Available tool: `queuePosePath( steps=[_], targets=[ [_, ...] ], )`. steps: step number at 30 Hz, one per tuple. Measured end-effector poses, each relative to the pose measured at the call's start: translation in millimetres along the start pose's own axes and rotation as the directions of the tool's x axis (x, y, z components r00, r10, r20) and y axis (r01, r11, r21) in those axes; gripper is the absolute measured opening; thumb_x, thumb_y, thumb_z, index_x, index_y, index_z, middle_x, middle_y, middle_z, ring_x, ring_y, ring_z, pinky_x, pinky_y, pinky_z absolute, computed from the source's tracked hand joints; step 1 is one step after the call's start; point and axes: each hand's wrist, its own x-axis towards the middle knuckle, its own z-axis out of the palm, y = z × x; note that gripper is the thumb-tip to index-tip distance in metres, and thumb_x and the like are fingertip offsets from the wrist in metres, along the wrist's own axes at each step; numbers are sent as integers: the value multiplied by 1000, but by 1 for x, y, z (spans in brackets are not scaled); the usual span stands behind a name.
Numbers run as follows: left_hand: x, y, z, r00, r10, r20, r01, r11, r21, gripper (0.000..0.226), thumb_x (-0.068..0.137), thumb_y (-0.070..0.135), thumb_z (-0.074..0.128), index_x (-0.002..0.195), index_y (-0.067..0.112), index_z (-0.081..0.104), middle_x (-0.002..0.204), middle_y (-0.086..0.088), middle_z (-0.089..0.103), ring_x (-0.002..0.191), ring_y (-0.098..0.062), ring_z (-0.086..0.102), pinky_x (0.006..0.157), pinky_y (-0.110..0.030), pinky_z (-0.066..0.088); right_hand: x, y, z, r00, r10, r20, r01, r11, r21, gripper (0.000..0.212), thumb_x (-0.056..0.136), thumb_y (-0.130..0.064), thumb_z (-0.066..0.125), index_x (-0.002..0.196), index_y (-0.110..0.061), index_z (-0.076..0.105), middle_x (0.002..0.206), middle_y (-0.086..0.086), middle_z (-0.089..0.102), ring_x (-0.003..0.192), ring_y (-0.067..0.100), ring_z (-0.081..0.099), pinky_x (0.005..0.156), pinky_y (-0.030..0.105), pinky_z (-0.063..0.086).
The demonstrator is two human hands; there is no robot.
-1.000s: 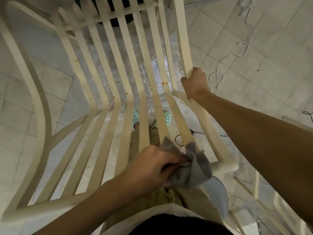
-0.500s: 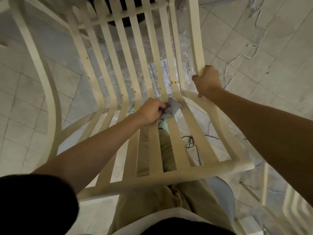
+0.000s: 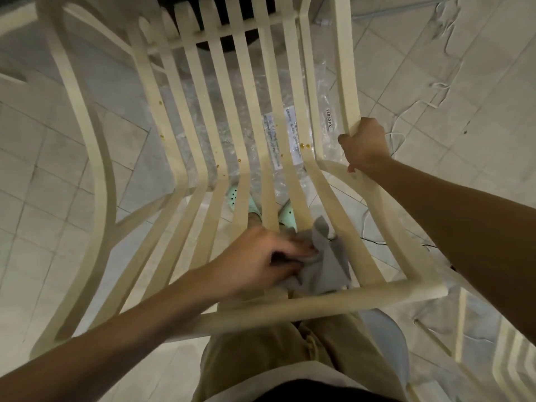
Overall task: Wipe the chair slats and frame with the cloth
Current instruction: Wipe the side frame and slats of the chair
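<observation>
Bunched against the slats near the seat's front rail, the grey cloth is pinched by the left hand; the chair frame is gripped closed by the right hand.

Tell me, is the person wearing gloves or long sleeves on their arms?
No. The left hand and the right hand are both bare, with no gloves, rings or watch showing. Both forearms are uncovered as far as the picture's edges; no sleeve shows on either arm.
</observation>
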Motion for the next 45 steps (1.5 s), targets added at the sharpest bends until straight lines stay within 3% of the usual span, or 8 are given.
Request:
queuePosePath(
  steps=[9,13,18,24,29,34,39,45],
  targets=[
    [-15,1,-1,1000,23,14,-23,1000,-6,33,88,0,56,113,17,72,120,14,65,107,20,52,91,1,34,2,2,1,1000,8,-15,-9,1000,-29,29,89,-21,54,111,-3,53,105,14,63,29,9,56,27,13,34],
    [19,-42,-4,992,-104,-73,118,970,214,23,86,1,51,99,1,69,97,-18,70,84,-28,66,65,-14,32,2,3,1,1000,6,-24,-7,999,-33,32,90,-23,56,116,-4,51,108,12,63,30,10,57,28,14,36],
    [81,-84,-19,966,-238,-97,256,924,284,26,88,-1,52,107,3,68,92,-15,68,84,-28,64,72,-29,45,0,1,0,999,15,-29,-17,997,-71,33,90,-23,56,119,-6,51,108,13,62,48,21,64,29,15,39],
    [101,-105,-34,944,-287,-163,328,863,384,14,81,-4,55,75,7,60,59,-1,39,72,-29,54,63,-30,36,0,-1,0,1000,5,-23,-6,999,-49,30,89,-20,54,114,-3,53,108,16,64,31,13,58,28,14,36],
    [76,-95,-25,943,-302,-143,332,890,311,18,77,-9,50,75,4,63,60,-3,45,71,-31,57,61,-27,34,-6,-4,-3,1000,-7,-13,6,998,-58,25,88,-18,52,106,-1,55,99,20,64,28,13,56,27,14,35],
    [22,-44,-22,970,-216,-111,233,956,178,28,72,-8,55,89,3,75,78,-10,71,69,-6,57,61,-6,35,-8,-5,-4,1000,-3,-9,2,999,-45,26,89,-18,53,109,-2,54,102,19,64,28,11,55,26,13,33],
    [-40,15,-13,988,-152,-31,150,987,-53,42,81,8,58,119,24,68,129,19,59,117,9,54,100,-12,42,-11,-7,-5,1000,1,-9,-2,997,-74,30,92,-21,54,113,-1,53,106,19,63,26,5,53,25,10,30],
    [-80,31,-3,976,-186,-110,167,972,-164,33,84,28,71,115,37,68,112,47,50,114,19,49,93,-3,40,-8,-6,-4,1000,-9,-12,8,997,-73,27,89,-20,53,108,0,55,100,21,66,28,11,56,27,12,33]
  ],
)
